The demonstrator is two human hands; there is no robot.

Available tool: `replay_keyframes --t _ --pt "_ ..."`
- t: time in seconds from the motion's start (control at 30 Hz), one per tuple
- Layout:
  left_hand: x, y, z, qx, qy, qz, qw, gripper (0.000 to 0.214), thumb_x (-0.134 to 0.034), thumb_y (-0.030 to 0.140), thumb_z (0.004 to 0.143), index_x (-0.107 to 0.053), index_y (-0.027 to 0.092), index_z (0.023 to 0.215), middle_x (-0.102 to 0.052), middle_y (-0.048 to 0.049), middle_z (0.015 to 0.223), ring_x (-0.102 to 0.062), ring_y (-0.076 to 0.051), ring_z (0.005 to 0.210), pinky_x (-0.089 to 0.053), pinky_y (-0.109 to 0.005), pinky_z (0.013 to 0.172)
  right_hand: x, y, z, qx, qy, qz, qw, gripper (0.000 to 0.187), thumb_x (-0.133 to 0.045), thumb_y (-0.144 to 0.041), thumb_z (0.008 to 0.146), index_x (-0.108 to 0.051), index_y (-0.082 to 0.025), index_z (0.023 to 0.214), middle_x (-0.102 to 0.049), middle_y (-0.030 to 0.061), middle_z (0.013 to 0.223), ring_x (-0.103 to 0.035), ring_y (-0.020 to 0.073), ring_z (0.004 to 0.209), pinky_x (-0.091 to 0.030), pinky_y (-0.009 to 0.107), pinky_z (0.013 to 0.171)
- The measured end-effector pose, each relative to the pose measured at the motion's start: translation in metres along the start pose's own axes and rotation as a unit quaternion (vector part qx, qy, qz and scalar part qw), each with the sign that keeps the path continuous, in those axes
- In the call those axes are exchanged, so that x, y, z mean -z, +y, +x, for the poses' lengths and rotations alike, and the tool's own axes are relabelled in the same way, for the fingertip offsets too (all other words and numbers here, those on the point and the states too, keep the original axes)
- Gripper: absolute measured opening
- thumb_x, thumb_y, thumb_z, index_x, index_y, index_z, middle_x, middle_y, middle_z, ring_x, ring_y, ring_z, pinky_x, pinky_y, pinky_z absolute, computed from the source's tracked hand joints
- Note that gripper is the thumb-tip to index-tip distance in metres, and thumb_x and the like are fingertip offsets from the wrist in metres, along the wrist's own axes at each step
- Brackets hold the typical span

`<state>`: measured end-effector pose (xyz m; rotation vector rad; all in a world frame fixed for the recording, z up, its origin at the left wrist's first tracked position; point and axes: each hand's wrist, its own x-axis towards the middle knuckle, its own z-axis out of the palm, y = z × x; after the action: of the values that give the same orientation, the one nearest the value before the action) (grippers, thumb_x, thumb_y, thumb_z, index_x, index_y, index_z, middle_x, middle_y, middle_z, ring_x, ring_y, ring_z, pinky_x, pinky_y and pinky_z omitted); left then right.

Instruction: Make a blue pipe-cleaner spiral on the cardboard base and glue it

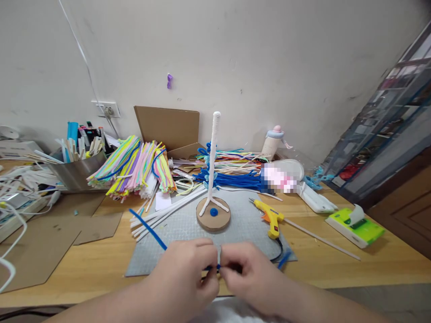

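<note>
My left hand (188, 269) and my right hand (247, 269) meet low in the middle, above the near edge of a grey cutting mat (182, 233). Both pinch a blue pipe cleaner (148, 229) between thumb and fingers. Its free end runs up and to the left across the mat; another blue end (283, 259) shows to the right of my right hand. Just beyond my hands a white pipe-cleaner stem (213, 152) stands upright on a round cardboard disc (213, 215) with a blue dot.
A yellow glue gun (269, 215) lies right of the disc, white pipe cleaners (161, 215) to its left. Heaps of coloured pipe cleaners (134, 168), a metal tub of tools (76, 172), a cardboard box (168, 128) and a green tissue pack (355, 224) crowd the wooden table.
</note>
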<state>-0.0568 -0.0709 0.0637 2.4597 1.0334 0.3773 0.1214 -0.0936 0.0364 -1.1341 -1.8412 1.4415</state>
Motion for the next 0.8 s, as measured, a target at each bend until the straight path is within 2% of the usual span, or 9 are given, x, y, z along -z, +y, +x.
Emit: replay_keyframes --t 0.1,0.17,0.33,0.43,0.53,0.63,0.67,0.73,0.8 --pt "0.005 0.001 0.006 0.146 -0.104 -0.14 0.974 0.006 -0.048 0.013 0.062 -0.048 0.017 0.058 -0.038 0.0068 0.051 -0.036 -0.009 0.052 -0.024 -0.019 0.046 0.003 -0.001 -0.007 0.19 0.025 -0.291 0.937 0.009 -0.047 -0.018 0.075 -0.044 -0.019 0.067 -0.049 -0.0005 0.068 -0.037 0.0112 0.06 -0.021 0.025 0.054" --pt "0.009 0.001 0.009 0.136 -0.106 -0.159 0.972 0.005 -0.047 0.015 0.064 -0.051 0.017 0.061 -0.043 0.0066 0.054 -0.038 -0.009 0.055 -0.027 -0.019 0.049 0.006 -0.004 -0.009 0.191 0.04 -0.321 0.927 0.012 -0.045 -0.012 0.077 -0.043 -0.019 0.067 -0.047 -0.0019 0.066 -0.036 0.0097 0.058 -0.021 0.024 0.053" --pt "0.011 0.003 0.006 0.024 -0.056 -0.093 0.994 0.01 -0.047 0.016 0.075 -0.055 0.02 0.075 -0.056 0.0045 0.073 -0.048 -0.01 0.066 -0.033 -0.018 0.058 0.007 -0.013 -0.007 0.08 0.06 -0.18 0.979 0.018 -0.046 -0.013 0.075 -0.038 -0.018 0.061 -0.04 -0.0055 0.058 -0.034 0.0069 0.055 -0.023 0.02 0.05" --pt "0.008 0.002 0.002 -0.034 -0.04 -0.047 0.998 0.01 -0.046 0.013 0.077 -0.052 0.02 0.072 -0.055 0.0043 0.072 -0.049 -0.009 0.063 -0.032 -0.018 0.056 0.008 -0.014 -0.005 -0.05 0.026 -0.005 0.998 0.011 -0.048 -0.023 0.076 -0.042 -0.019 0.066 -0.043 -0.006 0.056 -0.036 0.0066 0.047 -0.024 0.02 0.045" --pt "0.006 0.0 0.0 -0.085 -0.021 0.012 0.996 0.012 -0.045 0.01 0.077 -0.05 0.02 0.074 -0.054 0.0037 0.073 -0.049 -0.009 0.061 -0.03 -0.019 0.054 0.012 -0.011 -0.003 -0.195 -0.072 0.248 0.946 0.01 -0.048 -0.029 0.074 -0.042 -0.022 0.074 -0.044 -0.0083 0.052 -0.027 0.0044 0.032 -0.017 0.019 0.035" --pt "0.003 0.0 0.0 -0.109 -0.01 0.062 0.992 0.012 -0.044 0.01 0.077 -0.05 0.021 0.076 -0.054 0.0032 0.072 -0.046 -0.01 0.058 -0.026 -0.022 0.052 0.012 -0.006 0.001 -0.248 -0.13 0.369 0.886 0.013 -0.049 -0.028 0.069 -0.039 -0.022 0.073 -0.042 -0.0095 0.053 -0.021 0.0025 0.032 -0.013 0.017 0.034" --pt "0.002 0.001 0.0 -0.106 -0.01 0.07 0.992 0.012 -0.044 0.009 0.076 -0.05 0.02 0.075 -0.053 0.0033 0.071 -0.044 -0.01 0.057 -0.025 -0.023 0.052 0.01 -0.003 0.001 -0.248 -0.127 0.361 0.89 0.013 -0.048 -0.027 0.068 -0.037 -0.022 0.072 -0.039 -0.0099 0.052 -0.019 0.0027 0.032 -0.013 0.017 0.035" --pt "-0.001 0.003 0.001 -0.073 -0.015 0.055 0.996 0.011 -0.045 0.009 0.071 -0.049 0.019 0.07 -0.051 0.0036 0.068 -0.041 -0.01 0.056 -0.023 -0.023 0.052 0.006 0.001 0.001 -0.196 -0.054 0.251 0.947 0.011 -0.047 -0.025 0.067 -0.037 -0.022 0.068 -0.036 -0.0095 0.05 -0.021 0.0041 0.035 -0.016 0.018 0.038" --pt "-0.002 0.006 0.003 0.007 -0.035 -0.014 0.999 0.009 -0.047 0.01 0.068 -0.047 0.018 0.064 -0.046 0.0043 0.061 -0.039 -0.009 0.056 -0.023 -0.022 0.051 0.002 0.005 -0.003 -0.047 0.047 0.031 0.997 0.011 -0.048 -0.021 0.067 -0.038 -0.02 0.064 -0.038 -0.0067 0.051 -0.028 0.0067 0.043 -0.02 0.021 0.043"
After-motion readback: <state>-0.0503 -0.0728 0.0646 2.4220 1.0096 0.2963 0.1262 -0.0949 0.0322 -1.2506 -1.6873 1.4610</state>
